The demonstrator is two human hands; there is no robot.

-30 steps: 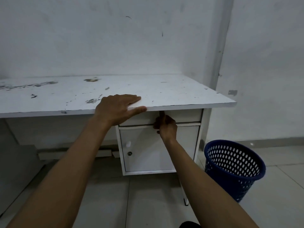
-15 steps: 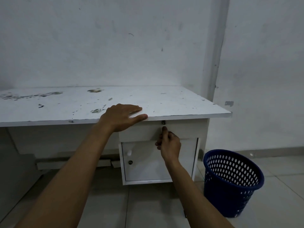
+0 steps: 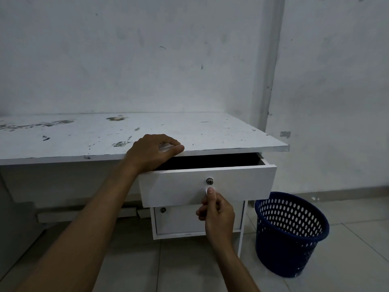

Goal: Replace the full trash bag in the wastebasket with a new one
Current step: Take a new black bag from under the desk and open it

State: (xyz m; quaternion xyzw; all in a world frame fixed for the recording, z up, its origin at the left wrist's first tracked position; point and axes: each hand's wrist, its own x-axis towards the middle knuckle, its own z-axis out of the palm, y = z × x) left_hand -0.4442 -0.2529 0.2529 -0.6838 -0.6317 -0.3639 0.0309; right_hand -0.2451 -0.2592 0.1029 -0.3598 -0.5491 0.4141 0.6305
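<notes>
A dark blue perforated wastebasket [image 3: 282,249] stands on the floor, right of the white desk [image 3: 210,133]. No bag shows inside it. The desk's top drawer [image 3: 174,186] is pulled partly out, and its inside is dark. My right hand [image 3: 216,211] pinches the small white knob [image 3: 207,189] just under the drawer's metal lock [image 3: 209,181]. On the desk's front edge, above the drawer's left end, rests my left hand [image 3: 153,152] with bent fingers, holding nothing.
Below the drawer is a white cabinet door [image 3: 181,220] with its own lock. The desk stands against a scuffed white wall, with a wall corner at the right. Grey floor tiles lie in front of the desk and around the basket.
The drawer was closed and now stands pulled out toward me by my right hand. My left hand stays on the desk edge, its fingers now more bent.
</notes>
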